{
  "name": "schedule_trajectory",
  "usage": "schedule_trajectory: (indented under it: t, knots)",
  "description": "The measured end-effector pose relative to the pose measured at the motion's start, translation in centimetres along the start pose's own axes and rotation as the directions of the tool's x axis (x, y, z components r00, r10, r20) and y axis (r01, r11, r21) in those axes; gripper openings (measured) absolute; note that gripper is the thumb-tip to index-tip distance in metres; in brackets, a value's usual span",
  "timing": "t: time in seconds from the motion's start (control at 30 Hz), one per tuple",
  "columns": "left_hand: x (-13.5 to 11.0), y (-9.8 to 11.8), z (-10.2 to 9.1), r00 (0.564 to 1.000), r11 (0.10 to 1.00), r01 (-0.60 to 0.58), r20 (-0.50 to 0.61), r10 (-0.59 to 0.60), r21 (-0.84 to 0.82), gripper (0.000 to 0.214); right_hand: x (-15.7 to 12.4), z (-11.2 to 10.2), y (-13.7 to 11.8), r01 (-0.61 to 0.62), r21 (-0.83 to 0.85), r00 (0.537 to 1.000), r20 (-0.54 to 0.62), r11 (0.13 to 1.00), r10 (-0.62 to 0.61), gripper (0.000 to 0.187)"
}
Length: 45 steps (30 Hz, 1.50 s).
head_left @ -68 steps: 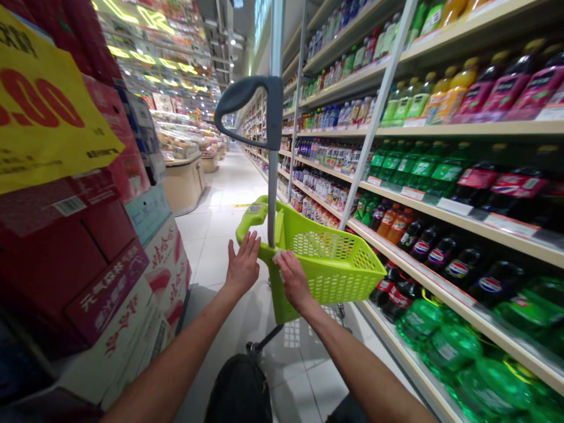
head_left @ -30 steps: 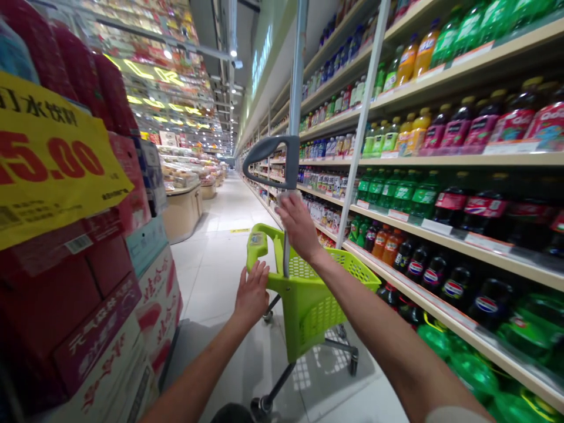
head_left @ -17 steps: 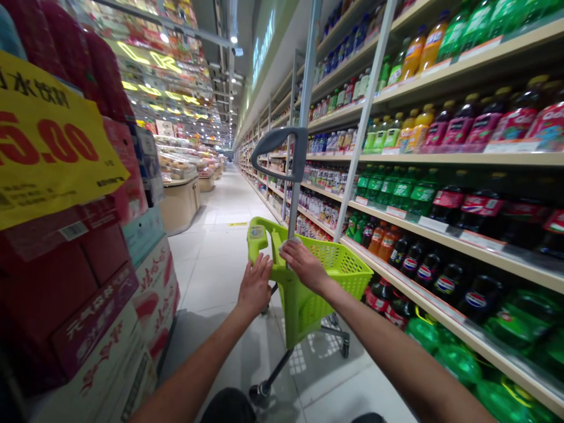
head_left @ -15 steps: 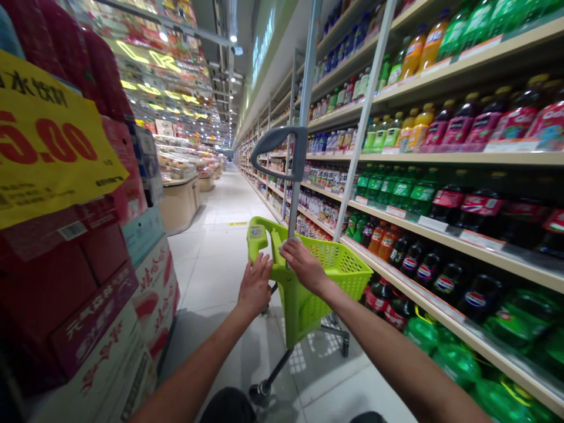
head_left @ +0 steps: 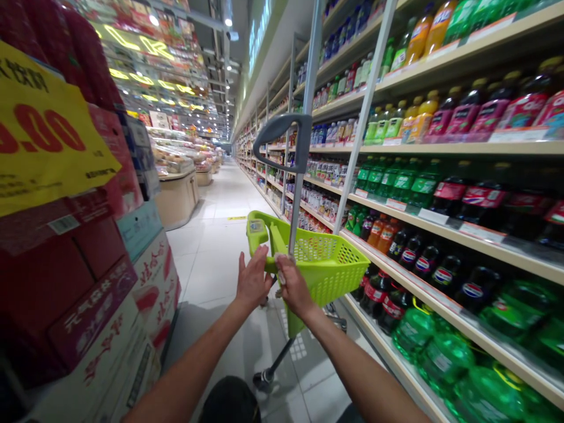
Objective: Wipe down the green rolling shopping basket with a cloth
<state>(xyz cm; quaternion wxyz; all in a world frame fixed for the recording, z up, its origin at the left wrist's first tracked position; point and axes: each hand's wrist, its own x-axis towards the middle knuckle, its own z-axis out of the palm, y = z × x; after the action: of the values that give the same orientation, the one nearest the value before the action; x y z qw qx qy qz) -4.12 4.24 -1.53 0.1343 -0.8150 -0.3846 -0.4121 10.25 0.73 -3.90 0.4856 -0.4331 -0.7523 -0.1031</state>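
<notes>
A lime-green shopping cart basket [head_left: 328, 270] stands in a supermarket aisle, with a metal pole [head_left: 304, 153] rising from its rear rim to a grey handle [head_left: 277, 126]. My left hand [head_left: 252, 282] lies against the rear rim left of the pole, its fingers stretched out. At the foot of the pole my right hand [head_left: 294, 288] has its fingers curled on the rim, and a bit of white shows under them. I cannot make out what that white bit is. The basket looks empty.
Long shelves of soft-drink bottles [head_left: 440, 200] run close along the right. A stack of red and white cartons [head_left: 88, 282] with a yellow price sign [head_left: 44, 141] crowds the left. The tiled aisle floor [head_left: 211, 247] stretches ahead. A cart wheel [head_left: 264, 379] sits by my knee.
My right hand has slid down the pole from just under the grey handle to the basket's rim. My left hand stays on the rim. The cart's basket has shifted slightly.
</notes>
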Motion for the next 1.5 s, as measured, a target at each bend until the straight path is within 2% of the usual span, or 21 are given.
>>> schedule_trajectory:
  t: [0.1,0.2,0.37,0.6,0.73,0.83,0.93,1.03,1.17,1.23,1.33,1.43,1.5]
  knots:
    - [0.1,-1.1,-0.1,1.0,1.0,-0.008,0.029,0.007,0.008,0.05,-1.4,0.2,0.5,-0.061,-0.047,0.998,-0.007,0.997,0.061,0.065]
    - [0.1,-1.2,-0.1,0.999,1.0,-0.016,0.044,0.015,0.013,0.047,-1.7,0.3,0.3,-0.103,-0.057,0.994,-0.04,0.993,0.101,0.066]
    - [-0.3,-0.2,-0.1,1.0,1.0,-0.008,0.003,0.008,0.013,0.044,-1.4,0.1,-0.5,0.015,-0.002,1.0,-0.002,1.0,-0.015,0.074]
    - [-1.0,1.6,-0.1,0.997,0.997,-0.075,0.007,0.075,-0.008,0.042,-2.2,-0.8,-0.4,-0.016,-0.092,0.994,-0.109,0.996,0.006,0.069]
    - [-0.9,2.4,0.3,0.995,0.994,-0.095,-0.015,0.094,-0.062,0.039,-1.6,-1.2,-0.8,0.058,-0.077,0.995,-0.077,0.995,-0.064,0.064]
    - [-0.4,2.2,0.4,0.996,0.99,-0.086,0.001,0.086,-0.113,0.038,-1.9,-2.8,0.3,-0.037,-0.079,0.997,-0.074,0.996,0.031,0.063]
    - [0.5,1.4,0.8,0.999,0.992,-0.02,0.044,0.026,-0.127,0.039,-2.3,-4.4,1.1,-0.163,-0.077,0.985,-0.066,0.984,0.158,0.06]
    - [1.3,1.1,1.3,0.995,0.991,0.015,0.101,-0.002,-0.129,0.04,-2.0,-4.9,0.3,-0.168,-0.063,0.985,-0.033,0.984,0.167,0.059]
    - [1.2,2.1,1.1,0.992,0.987,-0.02,0.119,0.039,-0.157,0.039,-1.2,-5.4,-1.1,-0.111,-0.043,0.993,0.025,0.993,0.112,0.06]
    - [1.0,2.7,0.7,0.992,0.983,-0.049,0.108,0.069,-0.178,0.039,-1.4,-6.3,-0.8,-0.14,-0.049,0.99,0.009,0.989,0.14,0.056]
    - [1.2,3.0,0.5,0.986,0.972,-0.102,0.111,0.127,-0.21,0.039,-2.3,-8.2,0.6,-0.251,-0.076,0.967,-0.052,0.965,0.248,0.05]
    - [1.9,2.6,1.0,0.995,0.987,-0.014,0.097,0.031,-0.163,0.041,-3.1,-9.7,1.7,-0.338,-0.117,0.94,-0.094,0.934,0.328,0.048]
    - [2.4,2.5,1.6,0.996,0.991,0.061,0.078,-0.052,-0.117,0.042,-3.2,-10.1,1.8,-0.347,-0.148,0.936,-0.12,0.926,0.332,0.049]
